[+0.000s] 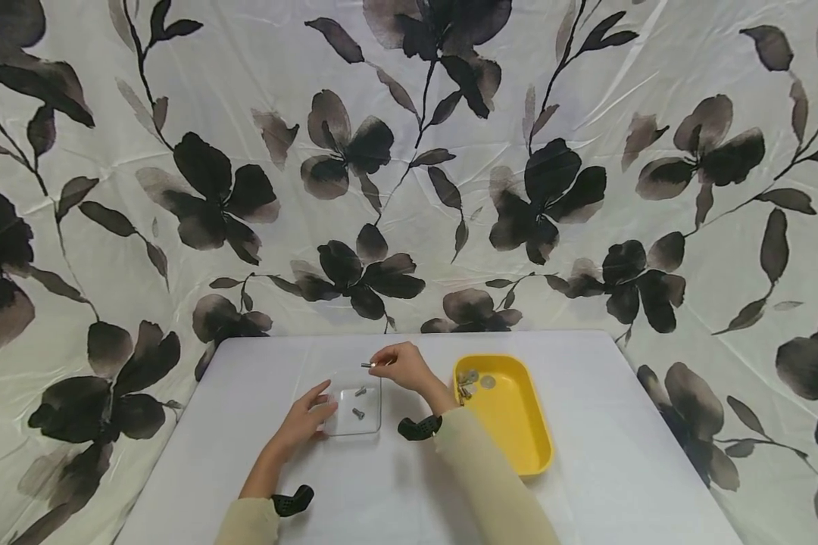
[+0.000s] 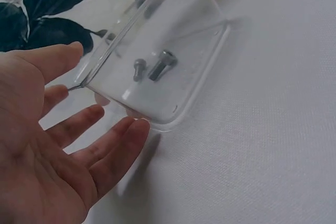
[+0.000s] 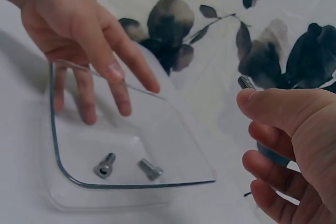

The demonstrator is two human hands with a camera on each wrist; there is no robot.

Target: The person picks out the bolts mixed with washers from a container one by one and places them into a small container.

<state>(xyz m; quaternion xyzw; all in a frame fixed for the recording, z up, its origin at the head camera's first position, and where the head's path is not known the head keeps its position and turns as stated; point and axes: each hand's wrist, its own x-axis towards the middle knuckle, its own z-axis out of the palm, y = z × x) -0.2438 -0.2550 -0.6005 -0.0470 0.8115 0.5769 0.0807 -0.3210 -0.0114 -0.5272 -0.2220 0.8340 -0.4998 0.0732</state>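
A clear plastic box [image 1: 380, 409] stands on the white table, left of centre. Inside it lie two silver socket-head bolts [image 2: 163, 65], apart from each other. My left hand [image 1: 303, 416] is at the box's left side with its fingers spread and fairly straight, fingertips right at the wall in the left wrist view. Beyond the box's far right corner, my right hand [image 1: 409, 367] pinches a bolt [image 3: 245, 83] between thumb and forefinger. Its threaded end sticks out to the left, while its head is hidden by the fingers.
Right of the box sits a yellow tray [image 1: 511, 431]. Round metal washers [image 1: 488, 382] and several small metal pieces [image 1: 463, 392] lie at its far left end. A floral cloth [image 1: 354, 280] hangs behind the table's far edge.
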